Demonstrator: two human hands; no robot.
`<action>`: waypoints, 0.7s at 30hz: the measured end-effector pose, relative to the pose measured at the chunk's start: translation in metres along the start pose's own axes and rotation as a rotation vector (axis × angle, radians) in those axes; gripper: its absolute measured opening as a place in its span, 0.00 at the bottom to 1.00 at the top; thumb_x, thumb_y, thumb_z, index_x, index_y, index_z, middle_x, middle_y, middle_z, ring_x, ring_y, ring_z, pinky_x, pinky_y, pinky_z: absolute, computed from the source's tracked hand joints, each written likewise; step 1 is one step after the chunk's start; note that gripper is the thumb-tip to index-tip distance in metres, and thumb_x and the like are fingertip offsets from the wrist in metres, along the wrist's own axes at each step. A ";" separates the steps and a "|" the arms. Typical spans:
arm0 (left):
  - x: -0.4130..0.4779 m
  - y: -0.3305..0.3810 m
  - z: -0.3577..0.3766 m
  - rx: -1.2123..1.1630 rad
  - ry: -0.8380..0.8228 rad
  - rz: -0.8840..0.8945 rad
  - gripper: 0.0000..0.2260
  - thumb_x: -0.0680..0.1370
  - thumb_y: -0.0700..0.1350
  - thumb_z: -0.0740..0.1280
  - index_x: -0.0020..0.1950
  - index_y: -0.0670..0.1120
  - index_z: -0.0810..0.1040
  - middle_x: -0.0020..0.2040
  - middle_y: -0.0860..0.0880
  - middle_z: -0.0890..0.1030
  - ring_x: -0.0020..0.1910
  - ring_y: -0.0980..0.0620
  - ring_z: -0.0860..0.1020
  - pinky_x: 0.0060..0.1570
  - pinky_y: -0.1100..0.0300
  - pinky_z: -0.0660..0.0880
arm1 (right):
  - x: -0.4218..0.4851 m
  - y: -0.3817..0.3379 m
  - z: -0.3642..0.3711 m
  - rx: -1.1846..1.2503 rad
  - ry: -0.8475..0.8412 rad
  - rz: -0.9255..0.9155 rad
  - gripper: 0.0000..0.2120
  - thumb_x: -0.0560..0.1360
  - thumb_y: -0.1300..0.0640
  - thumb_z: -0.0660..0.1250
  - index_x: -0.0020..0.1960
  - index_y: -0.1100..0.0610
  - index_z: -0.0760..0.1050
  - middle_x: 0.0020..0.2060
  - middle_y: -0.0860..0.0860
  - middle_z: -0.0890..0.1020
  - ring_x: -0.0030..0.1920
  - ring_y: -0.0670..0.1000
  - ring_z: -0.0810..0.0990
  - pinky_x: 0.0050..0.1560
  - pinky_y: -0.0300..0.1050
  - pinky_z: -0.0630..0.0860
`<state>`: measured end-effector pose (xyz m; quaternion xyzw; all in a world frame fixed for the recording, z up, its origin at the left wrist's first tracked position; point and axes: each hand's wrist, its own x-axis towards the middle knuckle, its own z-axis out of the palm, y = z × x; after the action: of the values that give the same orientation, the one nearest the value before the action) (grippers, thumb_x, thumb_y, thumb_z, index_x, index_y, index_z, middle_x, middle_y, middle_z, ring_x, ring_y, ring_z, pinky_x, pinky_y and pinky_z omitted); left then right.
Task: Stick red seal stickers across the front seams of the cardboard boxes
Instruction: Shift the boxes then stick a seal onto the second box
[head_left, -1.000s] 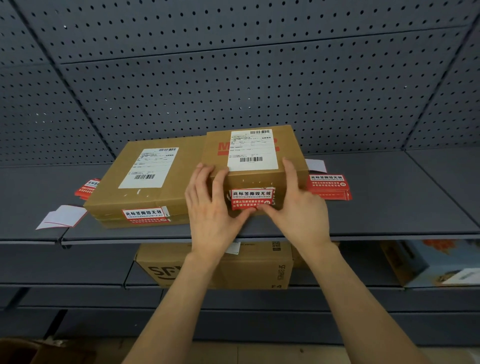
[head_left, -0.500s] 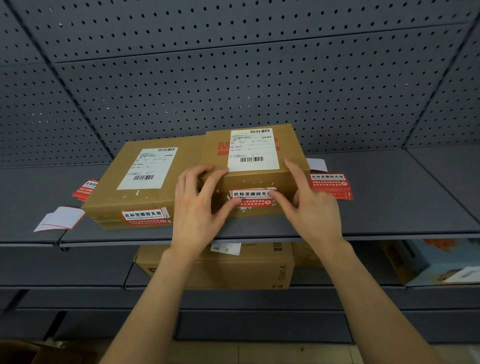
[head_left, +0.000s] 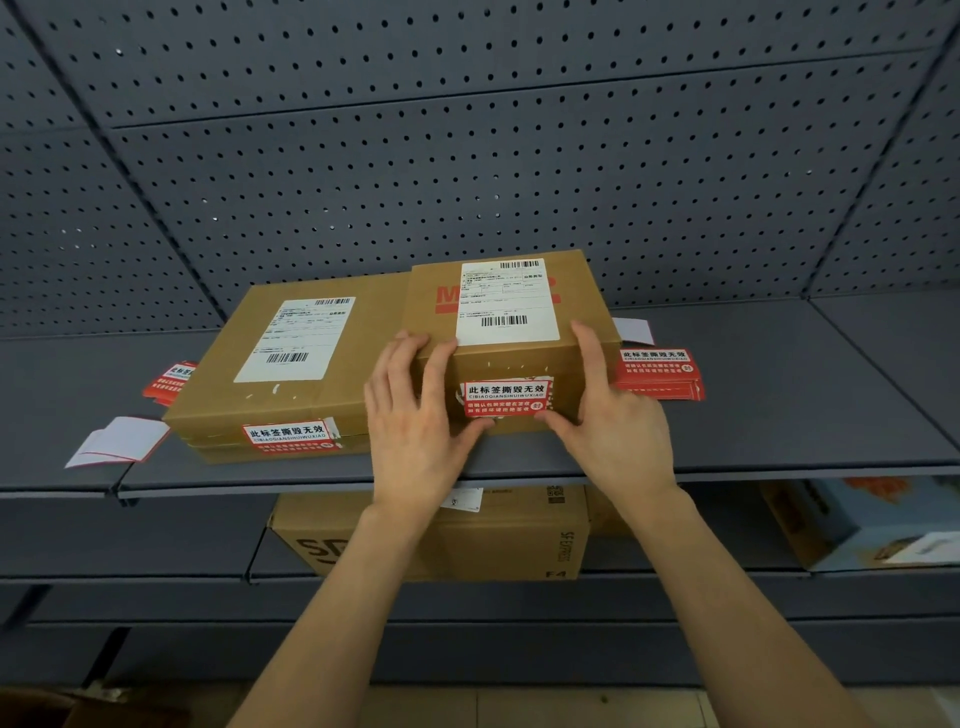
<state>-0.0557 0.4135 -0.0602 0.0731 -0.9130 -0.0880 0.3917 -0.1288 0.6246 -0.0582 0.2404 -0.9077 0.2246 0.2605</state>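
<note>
A grey pegboard shelving unit (head_left: 519, 156) fills the background, its upper shelf (head_left: 779, 415) carrying 2 flat cardboard boxes side by side and touching. The wider left box (head_left: 291, 374) already wears a red seal sticker (head_left: 287, 435) across its front seam; the smaller right box (head_left: 514, 332) sits at the shelf's front edge with its own seal sticker (head_left: 506, 397) folded over the top front edge and down the front face. On the shelf below stands a larger carton (head_left: 431, 540) with a blue printed box (head_left: 857, 519) off to the right. A stack of spare red stickers (head_left: 660, 371) lies just right of the smaller box, a few more stickers (head_left: 169, 379) peek out behind the left box, and peeled white backing paper (head_left: 117, 441) rests at the far left. Both forearms reach up from below. The left hand (head_left: 415, 431) lies spread over the box's front left corner, thumb pressing the sticker's lower left edge; the right hand (head_left: 613, 421) mirrors it, fingers splayed up the right side, thumb on the lower right edge. Neither hand pinches anything. The box looks light and stiff, likely to slide on the smooth shelf, so bracing both front corners while rubbing seems sound; the thin sticker probably creases easily.
</note>
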 end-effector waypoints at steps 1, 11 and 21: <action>0.000 0.002 0.002 0.000 0.017 -0.008 0.47 0.68 0.61 0.85 0.79 0.46 0.69 0.78 0.38 0.71 0.82 0.36 0.66 0.81 0.39 0.66 | 0.000 -0.001 0.000 -0.003 0.015 -0.005 0.51 0.72 0.40 0.80 0.83 0.52 0.55 0.33 0.51 0.81 0.28 0.50 0.79 0.32 0.47 0.82; 0.000 0.001 0.005 -0.023 0.055 -0.024 0.41 0.72 0.62 0.82 0.78 0.45 0.73 0.77 0.39 0.72 0.81 0.37 0.67 0.79 0.40 0.66 | 0.000 0.003 0.003 0.050 0.019 0.019 0.43 0.78 0.34 0.70 0.83 0.49 0.54 0.34 0.51 0.80 0.28 0.50 0.79 0.32 0.50 0.82; 0.009 -0.018 -0.015 -0.159 -0.004 0.021 0.28 0.78 0.53 0.81 0.76 0.51 0.79 0.73 0.46 0.73 0.74 0.41 0.71 0.72 0.42 0.72 | 0.003 0.006 0.000 0.234 0.076 0.072 0.30 0.82 0.38 0.67 0.80 0.47 0.65 0.27 0.46 0.77 0.26 0.47 0.77 0.33 0.51 0.82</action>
<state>-0.0500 0.3921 -0.0474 0.0320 -0.9046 -0.1562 0.3952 -0.1347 0.6285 -0.0580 0.2277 -0.8727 0.3474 0.2566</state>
